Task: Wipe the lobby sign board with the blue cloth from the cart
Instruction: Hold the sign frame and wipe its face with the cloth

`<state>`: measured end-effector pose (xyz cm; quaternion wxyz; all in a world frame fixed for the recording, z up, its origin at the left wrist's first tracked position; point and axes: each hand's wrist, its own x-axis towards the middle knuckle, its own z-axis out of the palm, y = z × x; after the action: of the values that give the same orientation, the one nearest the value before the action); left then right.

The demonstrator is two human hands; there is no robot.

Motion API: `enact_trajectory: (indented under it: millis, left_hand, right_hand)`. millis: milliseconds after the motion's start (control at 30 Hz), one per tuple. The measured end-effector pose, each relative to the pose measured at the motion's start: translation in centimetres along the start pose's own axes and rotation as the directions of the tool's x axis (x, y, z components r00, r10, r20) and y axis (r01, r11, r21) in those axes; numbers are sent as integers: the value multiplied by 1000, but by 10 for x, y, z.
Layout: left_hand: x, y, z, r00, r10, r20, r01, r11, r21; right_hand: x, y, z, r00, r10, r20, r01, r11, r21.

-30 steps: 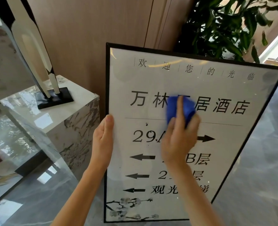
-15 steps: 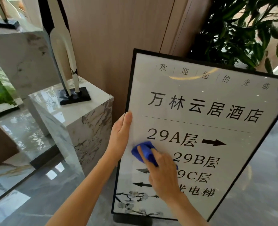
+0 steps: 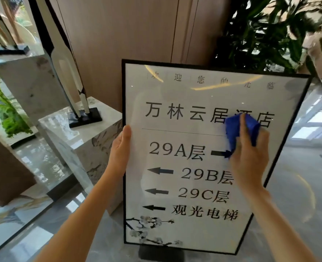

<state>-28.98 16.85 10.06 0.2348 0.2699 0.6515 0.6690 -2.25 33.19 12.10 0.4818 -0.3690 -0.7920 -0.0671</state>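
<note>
Two hands are on the sign board (image 3: 177,140). Right hand (image 3: 248,156) presses the bunched blue cloth (image 3: 239,130) against the glazed face at the right end of the large title line, fingers curled over the cloth and gripping it. Left hand (image 3: 120,155) clasps the board's left frame edge, thumb on the front. Board stands tilted in a black frame. Marble plinth (image 3: 75,140) just left carries a black-based sculpture (image 3: 80,110). Leafy plant (image 3: 266,35) rises behind the board; wood-panelled wall (image 3: 128,31) beyond. Floor (image 3: 298,195) is glossy grey stone.
</note>
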Motion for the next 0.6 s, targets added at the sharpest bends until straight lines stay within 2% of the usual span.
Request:
enact_trajectory:
  millis: [133,333,467,600]
  left_hand:
    - [0,-3,-2,1000,-19,-12,20,1000,10]
    - [-5,-22,-5,1000,19,1,-19,1000,22]
    - [-10,-48,-5,993,98,-61,-91,991,99]
    - [-10,-60,-7,990,137,-43,-132,986,106]
  right_hand:
    - [11,27,-14,990,127,-64,-126,992,11]
    - [4,53,-13,968,197,-155,-202,979,-20]
    - [-15,46,2,920,314,-236,-318,948,25]
    - [-46,14,23,890,371,-266,-366,928,71]
